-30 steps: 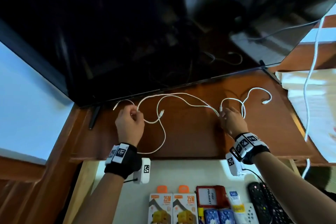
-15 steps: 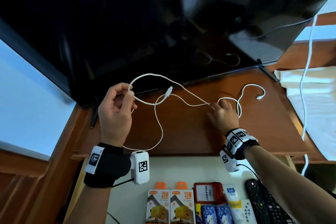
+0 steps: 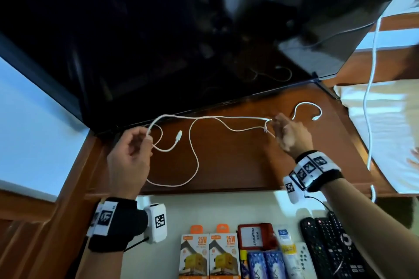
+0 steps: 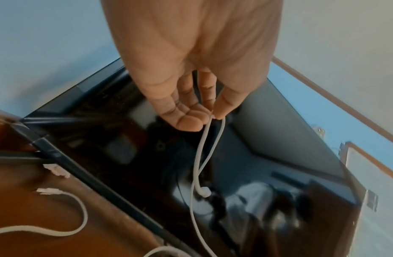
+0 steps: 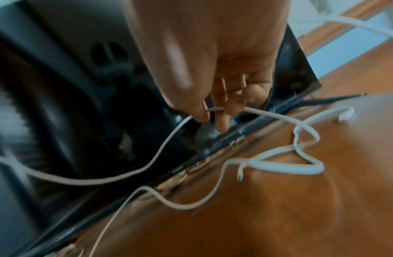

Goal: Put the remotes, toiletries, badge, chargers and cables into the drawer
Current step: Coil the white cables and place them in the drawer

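Observation:
White charging cables [image 3: 195, 158] sprawl over the brown desk [image 3: 238, 165] in front of the TV. My left hand [image 3: 145, 142] pinches one cable [image 4: 204, 156] between thumb and fingers, lifted above the desk. My right hand [image 3: 281, 129], blurred, pinches a cable strand [image 5: 215, 109] near the TV's lower edge. The open drawer [image 3: 204, 208] below holds two charger boxes [image 3: 210, 253], a red badge [image 3: 256, 235], toiletry tubes [image 3: 285, 247] and black remotes [image 3: 331, 247].
A large black TV [image 3: 181, 29] fills the back of the desk. Another white cord [image 3: 369, 108] hangs down at the right past a white cloth [image 3: 385, 131]. Wooden framing [image 3: 45, 222] runs along the left.
My left hand lifted a cable off the desk and has come back down a little. My right hand rose from the desk and now pinches a strand, stretching the cables between both hands.

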